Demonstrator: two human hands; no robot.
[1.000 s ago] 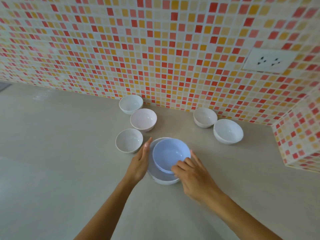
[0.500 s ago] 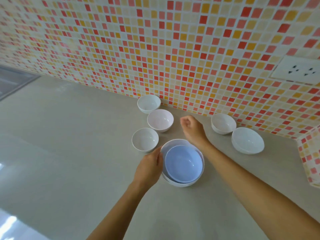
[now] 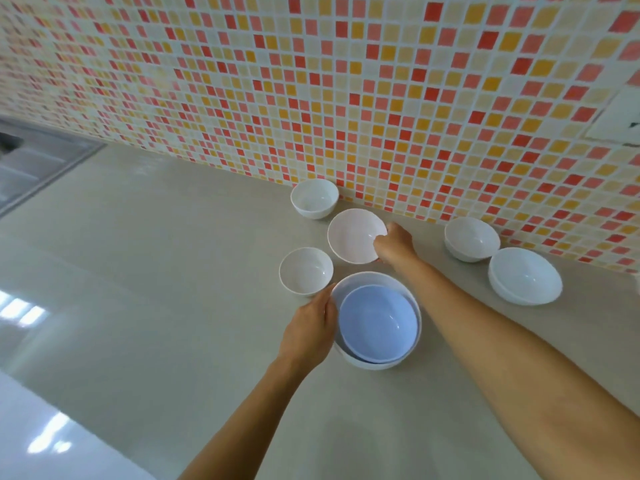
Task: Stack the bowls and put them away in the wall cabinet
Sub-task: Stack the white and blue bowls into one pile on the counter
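Right hand (image 3: 394, 244) is out over the counter (image 3: 173, 271), fingers pinched onto the right-hand rim of the pale pink bowl (image 3: 355, 235), and that bowl sits tilted, its open face turned towards the camera. Thumb and fingertips are closed on the edge; exactly how many fingers wrap behind it, hard to tell from here.

Left hand (image 3: 310, 329) is nearer, curled against the left side of the big white bowl (image 3: 372, 282), fingers together and pressed to its outer wall, thumb up by the rim. Inside that big bowl, the blue bowl (image 3: 377, 325) is nested, leaning a little to the near side.

Just left of the stack, a small white bowl (image 3: 305, 270) stands alone, close to the left hand's fingertips. Farther back, against the tiled wall (image 3: 311, 81), another small bowl (image 3: 314, 197). Over on the right, two more: a rounded bowl by the wall (image 3: 471, 238) and a wide shallow bowl (image 3: 524, 275) just beside it, nearer.

Far left, a steel sink edge (image 3: 41, 157).
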